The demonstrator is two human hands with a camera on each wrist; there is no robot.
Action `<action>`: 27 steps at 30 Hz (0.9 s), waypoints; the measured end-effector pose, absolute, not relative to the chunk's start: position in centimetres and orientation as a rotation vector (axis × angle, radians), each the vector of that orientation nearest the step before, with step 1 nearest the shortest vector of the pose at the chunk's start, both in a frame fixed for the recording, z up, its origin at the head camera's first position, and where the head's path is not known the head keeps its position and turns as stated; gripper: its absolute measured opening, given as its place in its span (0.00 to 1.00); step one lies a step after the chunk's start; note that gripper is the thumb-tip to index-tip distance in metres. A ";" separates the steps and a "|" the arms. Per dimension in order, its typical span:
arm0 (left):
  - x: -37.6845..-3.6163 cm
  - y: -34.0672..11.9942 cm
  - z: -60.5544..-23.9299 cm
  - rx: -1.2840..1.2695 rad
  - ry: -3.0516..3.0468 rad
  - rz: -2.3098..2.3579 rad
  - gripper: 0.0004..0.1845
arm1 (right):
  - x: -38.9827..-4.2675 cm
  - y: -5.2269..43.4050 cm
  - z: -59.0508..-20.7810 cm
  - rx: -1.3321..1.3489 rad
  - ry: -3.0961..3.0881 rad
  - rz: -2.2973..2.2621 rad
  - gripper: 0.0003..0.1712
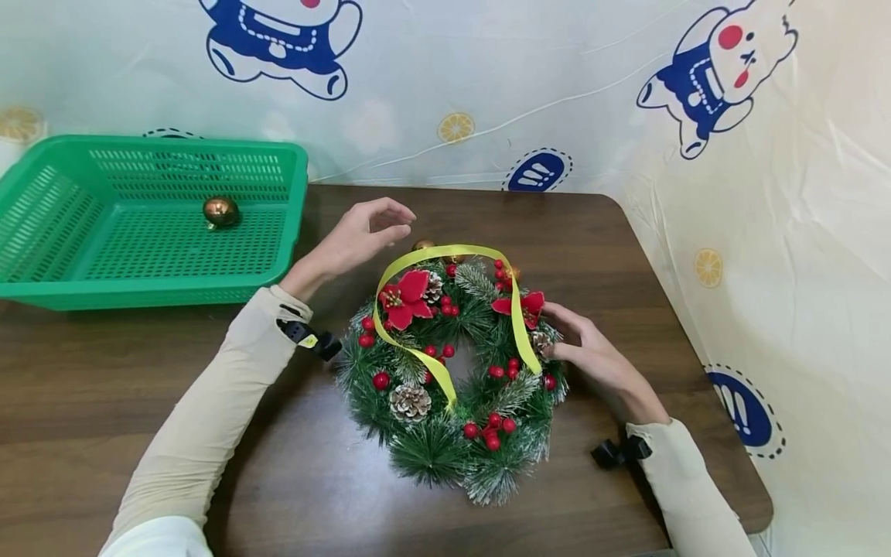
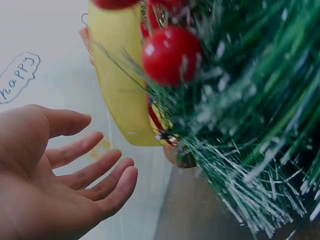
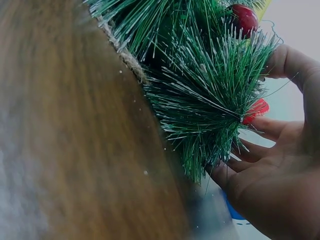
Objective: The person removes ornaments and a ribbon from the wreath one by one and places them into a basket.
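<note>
A green pine wreath (image 1: pixel 431 445) with red berries, pine cones, red fabric flowers and a yellow ribbon loop (image 1: pixel 445 253) lies on the brown table (image 1: pixel 209 402). My left hand (image 1: pixel 400 223) hovers open at the wreath's far left edge, close to a small gold ball (image 1: pixel 422 245) tucked in the needles. The left wrist view shows that hand's (image 2: pixel 95 165) empty palm beside the ribbon (image 2: pixel 117 75) and the gold ball (image 2: pixel 179 152). My right hand (image 1: pixel 557 333) holds the wreath's right edge, and in the right wrist view its (image 3: pixel 265 90) thumb and fingers close round the needles (image 3: pixel 200 100).
A green plastic basket (image 1: pixel 42 294) stands at the table's far left with one gold ball (image 1: pixel 221 211) inside. A printed cloth backdrop (image 1: pixel 766 232) hangs behind the table and along its right side. The table's rounded right corner lies near my right forearm.
</note>
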State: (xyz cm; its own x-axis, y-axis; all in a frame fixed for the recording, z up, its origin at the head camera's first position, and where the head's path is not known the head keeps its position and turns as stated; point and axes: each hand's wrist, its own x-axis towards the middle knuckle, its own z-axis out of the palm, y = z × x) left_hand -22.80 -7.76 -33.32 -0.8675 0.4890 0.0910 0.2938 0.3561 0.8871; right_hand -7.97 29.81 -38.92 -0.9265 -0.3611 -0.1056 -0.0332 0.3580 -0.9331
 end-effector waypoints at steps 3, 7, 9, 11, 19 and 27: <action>-23.2 -7.8 -34.2 0.663 2.327 1.598 0.18 | -8.0 29.8 -39.0 -0.370 2.325 -1.585 0.39; -23.6 -7.7 -35.2 0.597 2.233 1.659 0.19 | -7.8 29.9 -39.0 -0.370 2.330 -1.578 0.39; -23.8 -7.6 -35.6 0.569 2.196 1.670 0.20 | -7.8 30.0 -39.0 -0.371 2.334 -1.576 0.39; -24.0 -7.5 -36.1 0.542 2.148 1.687 0.21 | -7.8 30.0 -39.0 -0.374 2.336 -1.576 0.39; -24.5 -7.2 -37.6 0.476 2.106 1.687 0.20 | -8.0 30.0 -39.1 -0.372 2.336 -1.580 0.38; -24.7 -6.8 -39.1 0.496 2.120 1.664 0.21 | -8.0 29.9 -39.1 -0.377 2.355 -1.562 0.38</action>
